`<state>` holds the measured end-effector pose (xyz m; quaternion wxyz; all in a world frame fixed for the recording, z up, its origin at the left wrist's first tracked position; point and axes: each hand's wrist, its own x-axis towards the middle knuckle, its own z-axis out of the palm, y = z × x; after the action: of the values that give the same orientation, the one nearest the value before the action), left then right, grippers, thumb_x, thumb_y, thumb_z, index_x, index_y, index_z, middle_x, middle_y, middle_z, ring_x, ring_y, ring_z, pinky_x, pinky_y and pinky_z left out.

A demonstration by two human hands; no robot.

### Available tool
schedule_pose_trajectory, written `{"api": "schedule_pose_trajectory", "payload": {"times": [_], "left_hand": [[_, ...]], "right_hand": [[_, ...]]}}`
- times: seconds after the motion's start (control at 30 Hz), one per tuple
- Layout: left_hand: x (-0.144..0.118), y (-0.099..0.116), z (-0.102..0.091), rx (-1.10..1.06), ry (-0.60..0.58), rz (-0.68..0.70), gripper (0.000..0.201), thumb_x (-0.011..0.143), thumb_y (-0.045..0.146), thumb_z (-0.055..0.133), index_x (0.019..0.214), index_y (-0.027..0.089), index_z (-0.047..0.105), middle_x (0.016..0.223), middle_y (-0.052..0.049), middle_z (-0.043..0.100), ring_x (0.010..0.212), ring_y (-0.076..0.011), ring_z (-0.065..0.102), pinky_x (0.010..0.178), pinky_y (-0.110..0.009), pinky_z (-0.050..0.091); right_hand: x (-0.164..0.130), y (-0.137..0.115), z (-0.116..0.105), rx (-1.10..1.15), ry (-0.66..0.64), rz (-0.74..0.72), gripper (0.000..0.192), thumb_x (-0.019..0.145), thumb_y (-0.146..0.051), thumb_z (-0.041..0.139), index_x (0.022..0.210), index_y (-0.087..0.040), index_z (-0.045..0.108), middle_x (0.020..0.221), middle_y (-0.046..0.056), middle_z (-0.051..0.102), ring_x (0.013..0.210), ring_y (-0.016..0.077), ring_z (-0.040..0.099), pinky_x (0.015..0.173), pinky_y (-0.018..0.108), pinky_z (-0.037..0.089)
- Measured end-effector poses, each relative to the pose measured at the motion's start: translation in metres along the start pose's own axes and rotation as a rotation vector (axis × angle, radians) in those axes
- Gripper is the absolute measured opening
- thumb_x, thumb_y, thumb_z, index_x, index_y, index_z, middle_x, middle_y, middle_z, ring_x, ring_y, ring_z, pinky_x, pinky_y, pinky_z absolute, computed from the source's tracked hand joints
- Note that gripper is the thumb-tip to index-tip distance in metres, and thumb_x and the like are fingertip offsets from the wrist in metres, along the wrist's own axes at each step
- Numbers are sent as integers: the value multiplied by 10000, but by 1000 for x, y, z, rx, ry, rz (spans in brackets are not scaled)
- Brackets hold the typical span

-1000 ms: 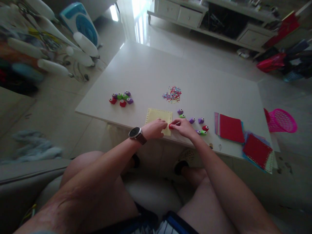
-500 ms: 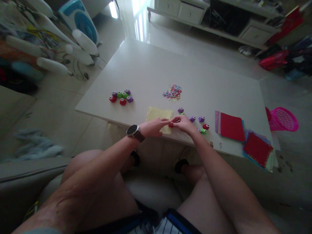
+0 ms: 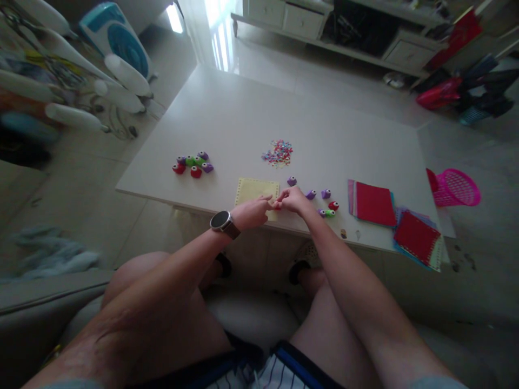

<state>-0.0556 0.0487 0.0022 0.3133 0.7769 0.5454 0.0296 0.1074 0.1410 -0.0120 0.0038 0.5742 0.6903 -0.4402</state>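
Note:
A pale yellow sheet of paper point(image 3: 256, 189), with small holes punched along its edges, lies at the table's near edge. My left hand point(image 3: 253, 212) is over its lower part, fingers bent together on the paper with the index finger reaching toward the right edge. At that edge my right hand point(image 3: 291, 200) pinches a small red craft punch point(image 3: 277, 205), mostly hidden by the fingers. Just beyond my right hand stands a purple punch point(image 3: 291, 181). More punches are to its right: purple point(image 3: 310, 194), red point(image 3: 333, 205) and green point(image 3: 330, 213).
Colourful paper confetti point(image 3: 279, 153) is heaped mid-table. Several punches point(image 3: 195, 172) cluster at the left. Stacks of coloured sheets point(image 3: 375, 202) and punched sheets point(image 3: 417, 236) lie at the right. A pink basket point(image 3: 460, 187) stands past the table's right edge.
My left hand's fingers have drawn together and come closer to the red punch. The right hand stays at the sheet's right edge. The whole view has shifted slightly.

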Motion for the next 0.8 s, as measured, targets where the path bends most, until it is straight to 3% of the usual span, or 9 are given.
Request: {"api": "schedule_pose_trajectory", "payload": {"times": [0.17, 0.33, 0.47, 0.63, 0.8], "left_hand": [[-2, 3, -4, -20, 71, -17, 598, 845, 27, 534, 1414, 172, 649, 1550, -145, 556, 1425, -248, 551, 1230, -380, 403], [-6, -8, -9, -48, 96, 30, 673, 840, 18, 508, 1477, 219, 591, 1400, -107, 689, 1299, -223, 650, 1143, -367, 486], [-7, -10, -12, -4, 62, -43, 593, 866, 49, 530, 1443, 153, 615, 1367, -148, 703, 1272, -249, 666, 1122, -377, 495], [-4, -10, -9, 6, 76, -76, 515, 894, 99, 548, 1396, 159, 647, 1328, -142, 723, 1237, -244, 681, 1093, -368, 505], [-5, -13, -7, 16, 83, -80, 467, 883, 119, 558, 1331, 168, 683, 1244, -135, 753, 1166, -245, 705, 1025, -356, 530]], "right_hand": [[0, 2, -1, 19, -8, -22, 79, 749, -105, 780, 825, -107, 762, 782, 57, 745, 689, 135, 644, 661, 224, 495], [-5, 8, -17, 31, -59, -69, 81, 797, -88, 750, 870, -117, 771, 870, 88, 774, 746, 156, 685, 680, 231, 507], [-13, 8, -22, -103, 30, -111, 85, 853, -177, 737, 911, -131, 779, 924, 93, 776, 802, 173, 689, 696, 245, 492], [-18, 6, -18, -351, 85, -245, 167, 818, -153, 736, 978, -157, 782, 936, 79, 762, 850, 188, 667, 785, 275, 484], [-22, 4, -23, -616, 241, -264, 146, 862, -186, 636, 934, -171, 763, 954, 118, 733, 1072, 289, 593, 907, 387, 425]]}}
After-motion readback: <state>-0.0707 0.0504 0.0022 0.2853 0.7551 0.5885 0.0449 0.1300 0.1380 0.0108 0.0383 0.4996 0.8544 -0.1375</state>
